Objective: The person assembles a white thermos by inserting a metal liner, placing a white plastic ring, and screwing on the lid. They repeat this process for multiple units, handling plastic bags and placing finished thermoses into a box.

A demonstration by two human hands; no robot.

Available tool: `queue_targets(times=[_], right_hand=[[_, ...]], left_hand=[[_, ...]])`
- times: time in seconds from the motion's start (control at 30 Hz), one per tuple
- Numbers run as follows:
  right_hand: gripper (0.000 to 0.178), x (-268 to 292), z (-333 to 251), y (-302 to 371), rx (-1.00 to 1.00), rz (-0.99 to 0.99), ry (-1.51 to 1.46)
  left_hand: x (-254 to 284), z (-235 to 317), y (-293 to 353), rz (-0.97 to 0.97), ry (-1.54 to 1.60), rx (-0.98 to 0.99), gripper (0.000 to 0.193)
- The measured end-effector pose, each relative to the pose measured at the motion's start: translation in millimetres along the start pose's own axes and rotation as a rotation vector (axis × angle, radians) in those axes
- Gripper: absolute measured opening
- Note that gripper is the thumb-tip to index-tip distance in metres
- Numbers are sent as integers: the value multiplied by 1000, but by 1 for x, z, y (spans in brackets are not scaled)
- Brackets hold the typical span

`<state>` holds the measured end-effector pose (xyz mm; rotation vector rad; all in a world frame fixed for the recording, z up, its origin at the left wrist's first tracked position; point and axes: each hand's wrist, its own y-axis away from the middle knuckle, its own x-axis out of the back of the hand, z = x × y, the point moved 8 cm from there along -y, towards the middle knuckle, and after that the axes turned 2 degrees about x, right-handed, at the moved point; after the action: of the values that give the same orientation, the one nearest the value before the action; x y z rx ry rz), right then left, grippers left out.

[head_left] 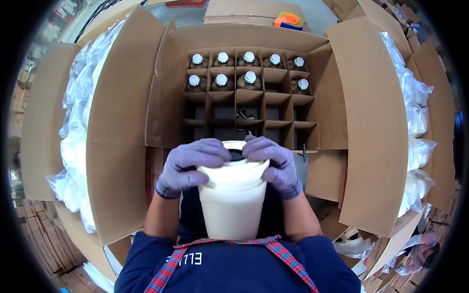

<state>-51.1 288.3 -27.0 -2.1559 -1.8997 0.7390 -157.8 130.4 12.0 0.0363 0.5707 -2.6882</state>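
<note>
Close in front of my chest is a white plastic bucket (pixel 232 212), its rim tilted up near the open carton. My left hand (pixel 194 163), in a purple-grey knit glove, curls its fingers over the left of the rim. On the right of the rim, my right hand (pixel 274 165), gloved alike, grips with its fingers bent over the top. Between the hands a dark opening shows; what lies inside is hidden. Just beyond stands a brown carton (pixel 251 41) with cardboard dividers. Brown bottles (pixel 249 80) with silver-white caps stand upright in its two far rows.
Cartons of bagged white items (pixel 80 112) flank me on the left, with similar clear bags (pixel 413 117) on the right. Tall cardboard flaps (pixel 369 127) rise on both sides. An orange tape dispenser (pixel 288 19) lies on a flat carton beyond. Stacked boxes (pixel 46 244) stand lower left.
</note>
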Motion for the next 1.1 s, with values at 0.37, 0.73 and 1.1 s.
queue_targets(times=[0.37,0.73,1.1], right_hand=[[34,-6,-30,-9,36,-36,382],[33,3,-24,-89,-299,-159,653],[58,-41,-63,-40,-470,-768,822]], left_hand=[[6,-41,6,69,79,97,69],[77,-32,14,905,405,305,39],[142,-191,92,962,369,694,46]])
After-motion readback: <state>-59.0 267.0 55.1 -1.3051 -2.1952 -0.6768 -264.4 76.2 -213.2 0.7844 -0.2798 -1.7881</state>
